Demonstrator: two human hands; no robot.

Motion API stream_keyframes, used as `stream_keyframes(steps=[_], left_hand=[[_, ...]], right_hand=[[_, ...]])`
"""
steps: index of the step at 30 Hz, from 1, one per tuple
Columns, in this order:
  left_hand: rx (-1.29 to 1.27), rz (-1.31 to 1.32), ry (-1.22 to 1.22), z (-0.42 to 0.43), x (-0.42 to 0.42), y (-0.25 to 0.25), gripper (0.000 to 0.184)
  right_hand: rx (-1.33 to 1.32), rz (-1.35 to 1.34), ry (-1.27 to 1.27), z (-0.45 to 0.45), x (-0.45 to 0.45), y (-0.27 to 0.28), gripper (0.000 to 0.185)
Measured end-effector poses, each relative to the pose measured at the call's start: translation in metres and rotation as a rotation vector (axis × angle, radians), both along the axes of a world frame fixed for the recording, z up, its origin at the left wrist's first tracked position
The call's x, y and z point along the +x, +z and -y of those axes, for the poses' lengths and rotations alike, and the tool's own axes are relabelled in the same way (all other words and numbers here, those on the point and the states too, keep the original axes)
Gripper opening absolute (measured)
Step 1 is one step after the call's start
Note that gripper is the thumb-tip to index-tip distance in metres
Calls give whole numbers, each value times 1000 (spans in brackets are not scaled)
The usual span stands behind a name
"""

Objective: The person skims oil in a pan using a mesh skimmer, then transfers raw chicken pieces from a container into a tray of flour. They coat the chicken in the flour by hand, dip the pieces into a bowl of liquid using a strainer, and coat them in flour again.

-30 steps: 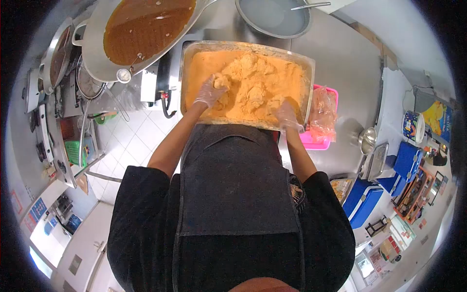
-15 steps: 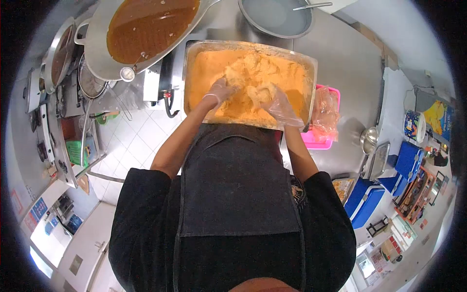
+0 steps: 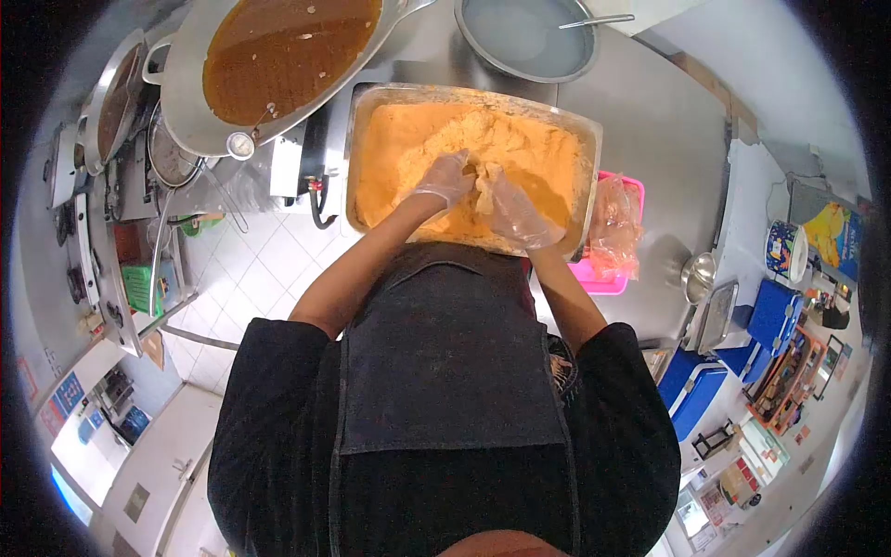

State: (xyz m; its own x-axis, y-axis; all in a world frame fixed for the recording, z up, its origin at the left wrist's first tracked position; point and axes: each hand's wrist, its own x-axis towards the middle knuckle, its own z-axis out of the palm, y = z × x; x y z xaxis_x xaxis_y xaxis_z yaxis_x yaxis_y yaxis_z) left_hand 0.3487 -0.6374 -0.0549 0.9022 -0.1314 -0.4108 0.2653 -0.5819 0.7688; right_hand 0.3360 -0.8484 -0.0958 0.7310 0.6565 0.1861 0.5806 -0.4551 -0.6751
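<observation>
Both my hands wear thin clear plastic gloves and are low over a rectangular metal tray (image 3: pixel 594 153) of orange-yellow flour (image 3: pixel 529 139). My right hand (image 3: pixel 516 209) is closed on a pale, flour-coated piece (image 3: pixel 484 190), which looks like raw meat, though the coating hides its exact kind. Beside it, my left hand (image 3: pixel 447 178) has its fingers curled inward, their tips close to that piece. What lies inside the left fingers is hidden. Around the hands the flour is heaped and uneven, with a smoother stretch on the left.
A large pan of brown oil (image 3: pixel 288 65) with a dial thermometer (image 3: pixel 240 145) stands upper left. At the top is a bowl of cloudy liquid (image 3: pixel 529 37) with a metal handle (image 3: pixel 594 21). Right of the tray, a plastic bag (image 3: pixel 614 223) rests on a pink tray (image 3: pixel 603 278).
My hands have come closer together over the middle of the tray. The left has shifted right and slightly down; the right has moved a little left, its coated piece now upright between them.
</observation>
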Motion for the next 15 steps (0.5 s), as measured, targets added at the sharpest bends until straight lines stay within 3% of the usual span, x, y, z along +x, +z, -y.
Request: stream_keyframes(steps=[3, 6, 9, 12, 15], left_hand=[[107, 27, 13, -2, 2, -23, 59], [-77, -132, 74, -17, 1, -35, 66], [-409, -146, 145, -34, -8, -46, 77], [-461, -140, 158, -52, -20, -21, 85], [278, 32, 225, -72, -51, -59, 82]], right_hand=[[-310, -410, -75, -11, 4, 28, 56], [-213, -608, -128, -11, 8, 13, 61], [138, -693, -55, 0, 8, -56, 69], [46, -434, -66, -6, 13, -21, 77], [32, -179, -261, -12, 9, 11, 81]])
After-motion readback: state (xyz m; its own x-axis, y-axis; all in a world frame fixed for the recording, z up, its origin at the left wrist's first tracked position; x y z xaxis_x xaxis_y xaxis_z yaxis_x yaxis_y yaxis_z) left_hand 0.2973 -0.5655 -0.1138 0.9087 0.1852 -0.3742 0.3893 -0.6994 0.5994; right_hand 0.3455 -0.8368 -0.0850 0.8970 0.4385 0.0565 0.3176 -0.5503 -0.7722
